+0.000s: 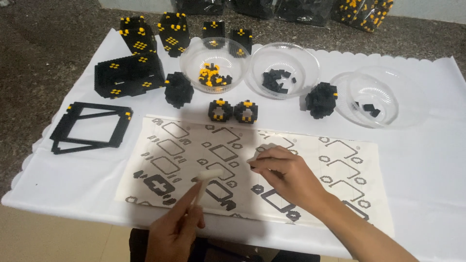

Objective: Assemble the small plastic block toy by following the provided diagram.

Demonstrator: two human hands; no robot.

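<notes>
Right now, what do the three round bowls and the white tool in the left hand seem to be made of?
The bowls look like thin clear plastic: you see the table cover through them, and the rims shine. The white tool held by the left hand looks like matte plastic, opaque and smooth, though blur leaves this uncertain.

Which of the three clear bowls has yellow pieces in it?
The leftmost clear bowl, behind the instruction sheet. It holds mixed black and yellow bricks; the middle bowl and right bowl hold only black ones.
</notes>
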